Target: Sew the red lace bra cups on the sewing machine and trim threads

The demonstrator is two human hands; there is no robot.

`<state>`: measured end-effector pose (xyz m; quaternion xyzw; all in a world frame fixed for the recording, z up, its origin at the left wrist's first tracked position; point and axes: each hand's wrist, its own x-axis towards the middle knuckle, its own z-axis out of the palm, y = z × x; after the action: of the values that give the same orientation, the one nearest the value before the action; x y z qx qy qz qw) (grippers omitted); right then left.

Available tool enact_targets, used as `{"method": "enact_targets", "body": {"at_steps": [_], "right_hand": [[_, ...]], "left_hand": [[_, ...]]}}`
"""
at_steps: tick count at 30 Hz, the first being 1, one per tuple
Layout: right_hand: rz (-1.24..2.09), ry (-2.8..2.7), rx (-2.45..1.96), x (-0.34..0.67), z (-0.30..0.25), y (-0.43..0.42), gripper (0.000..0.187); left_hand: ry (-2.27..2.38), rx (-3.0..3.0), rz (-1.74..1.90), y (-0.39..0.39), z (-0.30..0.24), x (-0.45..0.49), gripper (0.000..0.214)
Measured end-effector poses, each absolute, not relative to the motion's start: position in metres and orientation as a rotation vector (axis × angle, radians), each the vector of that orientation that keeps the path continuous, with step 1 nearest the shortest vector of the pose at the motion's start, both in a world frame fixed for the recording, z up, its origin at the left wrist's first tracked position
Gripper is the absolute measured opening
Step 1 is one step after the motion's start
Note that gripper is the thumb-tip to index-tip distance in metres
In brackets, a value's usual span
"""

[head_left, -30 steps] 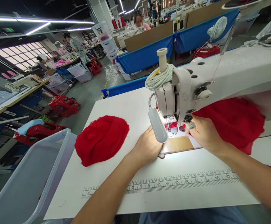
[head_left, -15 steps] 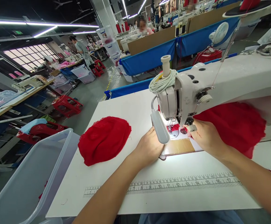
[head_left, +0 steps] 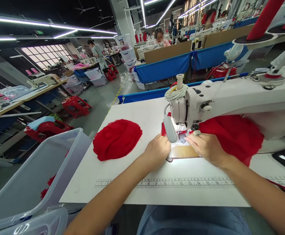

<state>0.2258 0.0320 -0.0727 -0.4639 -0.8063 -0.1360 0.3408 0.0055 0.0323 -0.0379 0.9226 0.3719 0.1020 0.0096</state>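
Observation:
A white sewing machine (head_left: 191,98) stands on the table, its lamp (head_left: 170,130) lighting the needle plate (head_left: 181,139). My left hand (head_left: 157,149) is closed beside the plate's left side, and a strip of red cloth (head_left: 163,129) rises just beyond its fingers. To the right of the needle, my right hand (head_left: 207,147) has thumb and fingers pressed together over the plate; whatever lies between them is hidden. A larger spread of red fabric (head_left: 233,137) lies under the machine arm behind that hand. Left of both hands rests a pile of red cloth pieces (head_left: 118,140).
A ruler scale (head_left: 169,183) is printed along the table's front. A translucent bin (head_left: 41,169) with red scraps stands at the left edge. Scissors (head_left: 282,187) with red handles lie at right. Red thread cones (head_left: 265,21) stand above the machine; a person (head_left: 97,54) stands far off.
The view has tilted and shifted. My right hand has moved a little, its fingertips now showing by the needle. Red cloth now shows beyond my left fingers.

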Motion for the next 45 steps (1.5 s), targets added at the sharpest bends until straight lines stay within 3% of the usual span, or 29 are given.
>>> {"method": "enact_targets", "body": {"at_steps": [5, 9, 14, 18, 21, 26, 32, 36, 40, 45], "right_hand": [[-0.29, -2.177, -1.187, 0.228, -0.067, 0.027, 0.048], [-0.107, -2.276, -1.205, 0.233, -0.057, 0.022, 0.046], [0.149, -2.421, -1.215, 0.231, -0.033, 0.004, 0.042], [0.567, -2.297, -1.252, 0.219, -0.025, -0.019, 0.032], [1.053, -1.87, -1.284, 0.203, -0.041, -0.031, 0.026], [1.498, -1.164, -1.076, 0.172, -0.068, -0.03, 0.058], [1.42, -1.13, -1.082, 0.159, -0.062, -0.031, 0.031], [1.411, -1.037, -1.086, 0.161, -0.059, -0.036, 0.029], [1.524, -0.945, -0.995, 0.162, -0.057, -0.041, 0.032], [1.435, -1.021, -1.05, 0.163, -0.056, -0.043, 0.032]], "left_hand": [[1.078, 2.9, -0.067, -0.007, -0.016, -0.012, 0.015], [1.36, 2.812, 0.193, -0.008, -0.003, -0.032, 0.021], [1.338, 2.727, 0.289, 0.017, -0.01, -0.043, 0.055], [1.244, 2.513, 0.362, 0.025, -0.023, -0.039, 0.014], [1.349, 2.164, 0.679, 0.019, -0.026, -0.033, 0.022], [1.287, 1.701, 0.91, 0.003, -0.018, -0.023, 0.03], [1.257, 1.59, 0.91, 0.004, -0.02, -0.011, 0.031], [1.243, 1.603, 0.934, 0.005, -0.025, -0.004, 0.028], [1.178, 1.62, 1.031, 0.003, -0.029, 0.001, 0.012], [1.135, 1.791, 1.075, 0.001, -0.031, 0.001, 0.012]]}}
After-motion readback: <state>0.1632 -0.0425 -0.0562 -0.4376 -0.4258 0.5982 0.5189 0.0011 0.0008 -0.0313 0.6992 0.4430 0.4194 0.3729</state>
